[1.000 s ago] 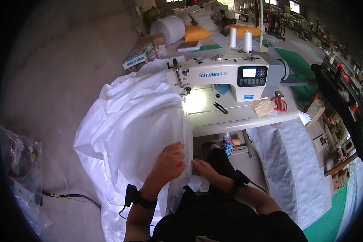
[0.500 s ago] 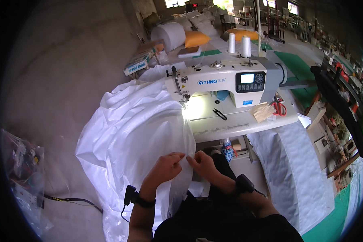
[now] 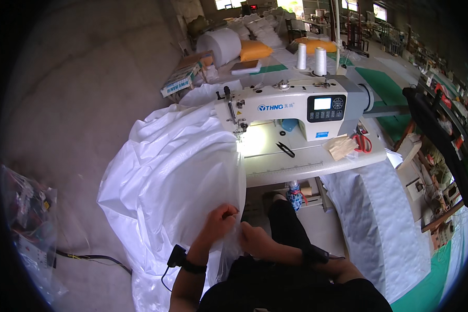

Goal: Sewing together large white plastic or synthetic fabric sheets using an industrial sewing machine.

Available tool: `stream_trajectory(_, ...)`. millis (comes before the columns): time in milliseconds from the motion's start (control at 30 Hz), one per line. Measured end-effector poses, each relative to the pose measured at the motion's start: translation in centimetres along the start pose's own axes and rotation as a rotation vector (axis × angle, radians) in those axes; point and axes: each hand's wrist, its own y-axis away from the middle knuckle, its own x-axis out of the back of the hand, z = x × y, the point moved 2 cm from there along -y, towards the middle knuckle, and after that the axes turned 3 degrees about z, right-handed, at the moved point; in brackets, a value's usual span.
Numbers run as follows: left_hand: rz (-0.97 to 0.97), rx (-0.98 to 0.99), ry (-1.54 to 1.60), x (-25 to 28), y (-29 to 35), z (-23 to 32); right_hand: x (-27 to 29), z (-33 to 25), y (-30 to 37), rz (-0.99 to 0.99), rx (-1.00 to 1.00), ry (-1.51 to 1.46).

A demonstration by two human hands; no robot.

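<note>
A large white plastic-like sheet (image 3: 166,161) spills in folds off the left of a white sewing machine (image 3: 265,99). Its right edge runs from beneath the lit needle area (image 3: 240,137) down to my hands. My left hand (image 3: 221,222) is closed at that edge, fingers curled on the sheet. Just to its right and a little lower, my right hand (image 3: 256,241) pinches the same edge. The fingertips are partly hidden. Both hands are near my lap, well below the machine bed (image 3: 286,169).
Black thread snips (image 3: 285,150), a brown paper piece (image 3: 341,147) and red-handled scissors (image 3: 363,143) lie on the machine bed. Two white thread cones (image 3: 320,61) stand behind the machine. Another pale sheet (image 3: 374,218) hangs at right. A bagged bundle (image 3: 31,229) is at far left.
Both hands have come down toward my body, the right one further. The sheet's right edge has shifted left and hangs straighter below the needle. The view has shifted slightly.
</note>
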Motion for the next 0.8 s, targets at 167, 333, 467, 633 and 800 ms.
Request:
stream_trajectory(167,0.142,0.579,0.273,-1.3,0.3,1.9,-0.4,0.2,-0.5,-0.050,0.190,0.542)
stream_trajectory(333,0.156,0.318,-0.214,1.6,0.9,-0.3,1.0,1.4,-4.2,-0.338,0.125,0.112)
stream_trajectory(467,0.157,0.141,-0.357,2.9,-0.9,4.1,0.2,7.5,-15.2,-0.059,0.233,-0.181)
stream_trajectory(633,-0.016,-0.126,-0.822,3.3,-2.4,8.7,-13.8,7.7,-16.8,-0.326,0.546,0.073)
stream_trajectory(800,-0.191,0.015,-0.851,3.9,-0.9,4.0,-17.2,12.0,-13.0,-0.481,0.445,0.074)
